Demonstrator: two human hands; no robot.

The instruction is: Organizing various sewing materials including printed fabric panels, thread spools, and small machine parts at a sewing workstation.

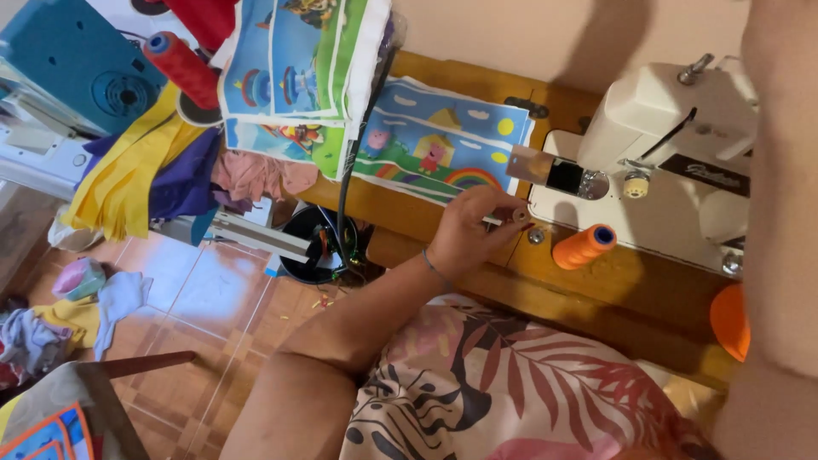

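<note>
My left hand reaches across the wooden sewing table, its fingers pinched on a small pale cylinder with a thin metal part behind it. The hand sits just left of the white sewing machine, close to its open metal slide plate. An orange thread cone lies on its side on the table right of the hand. My right forearm fills the right edge and runs up out of view, so its hand is hidden. A leaf-print garment covers my lap.
Cartoon-print fabric lies on the table's left end, below a folded stack of similar prints. A red thread cone, yellow and purple cloth and a teal machine lie left. Cloth scraps litter the tiled floor.
</note>
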